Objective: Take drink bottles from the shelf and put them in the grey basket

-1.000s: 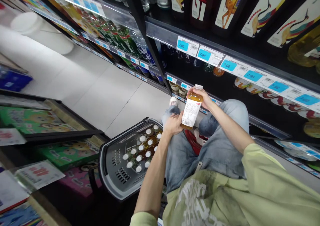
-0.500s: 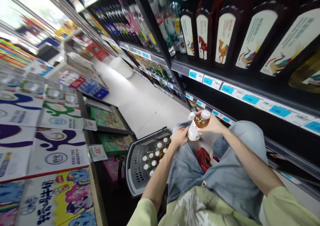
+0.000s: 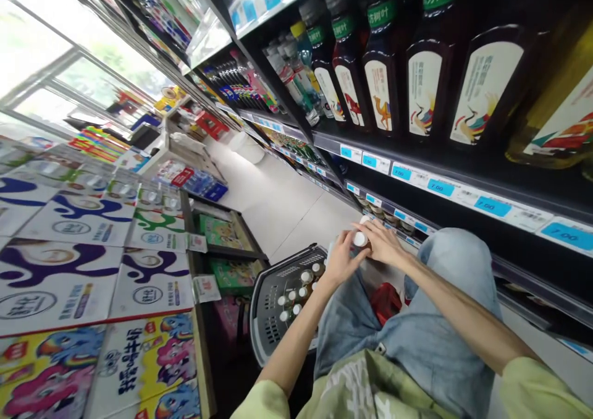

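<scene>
Left hand (image 3: 340,259) and right hand (image 3: 382,246) clasping white-capped bottle (image 3: 359,239), grey basket (image 3: 265,311) holding seemingly matching bottles (image 3: 296,286)

Bright daylight is coming through the window (image 3: 55,67) far left, overexposing it; shelves (image 3: 463,178) at right are staying dim, edges are bending strongly.

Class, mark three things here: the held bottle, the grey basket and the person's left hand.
bottle (image 3: 359,238), head view, on its white cap.
basket (image 3: 271,283), head view, on its grey inner wall.
left hand (image 3: 340,259), head view, on the hand's back.
</scene>
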The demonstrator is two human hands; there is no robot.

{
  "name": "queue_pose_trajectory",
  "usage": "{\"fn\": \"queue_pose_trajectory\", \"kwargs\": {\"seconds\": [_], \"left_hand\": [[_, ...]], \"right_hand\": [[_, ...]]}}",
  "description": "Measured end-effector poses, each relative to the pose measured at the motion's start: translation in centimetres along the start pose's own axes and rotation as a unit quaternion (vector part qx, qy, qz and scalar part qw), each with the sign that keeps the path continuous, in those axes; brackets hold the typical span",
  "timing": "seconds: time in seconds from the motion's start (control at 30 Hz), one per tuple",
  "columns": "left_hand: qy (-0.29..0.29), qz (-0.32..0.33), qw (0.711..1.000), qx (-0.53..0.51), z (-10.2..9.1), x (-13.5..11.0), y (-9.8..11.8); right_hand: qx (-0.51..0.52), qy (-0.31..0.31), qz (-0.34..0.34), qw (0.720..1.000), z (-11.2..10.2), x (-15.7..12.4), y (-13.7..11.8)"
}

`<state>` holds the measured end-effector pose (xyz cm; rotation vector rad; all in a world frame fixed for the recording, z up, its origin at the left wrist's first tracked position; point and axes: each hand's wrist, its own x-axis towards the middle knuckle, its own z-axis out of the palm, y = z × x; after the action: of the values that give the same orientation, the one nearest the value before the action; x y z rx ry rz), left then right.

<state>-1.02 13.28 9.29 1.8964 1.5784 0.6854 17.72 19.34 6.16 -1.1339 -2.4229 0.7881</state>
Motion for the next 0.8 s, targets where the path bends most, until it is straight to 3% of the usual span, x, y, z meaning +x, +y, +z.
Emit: {"fn": "queue_pose_trajectory", "kwargs": {"seconds": [0.13,0.23,0.37,0.5,0.63,0.8], "left_hand": [[-0.015,-0.032,0.996,0.086,-1.2,1.1,1.6],[-0.030,-0.051,0.992,0.108,-2.0,0.6,2.2],[0.006,-0.057,0.994,0.094,-3.6,-1.8,2.4],[0.057,-0.094,0.990,0.089,-6.8,-4.9,2.4],[0.081,-0.158,0.982,0.066,-10.9,-6.9,2.8],[0.115,-0.208,0.971,0.037,-15.0,-8.4,3.6]], "right_hand": [[0.025,0.002,-0.018,1.000,1.1,-0.1,-0.5],[0.036,-0.017,-0.033,0.999,1.9,-0.3,-1.3],[0.087,-0.033,-0.092,0.991,2.3,-0.2,-2.3],[0.189,-0.019,-0.169,0.967,2.2,0.1,-2.2],[0.208,-0.045,-0.117,0.970,1.8,0.2,-1.2],[0.153,-0.088,-0.060,0.982,1.5,0.3,-0.2]]}}
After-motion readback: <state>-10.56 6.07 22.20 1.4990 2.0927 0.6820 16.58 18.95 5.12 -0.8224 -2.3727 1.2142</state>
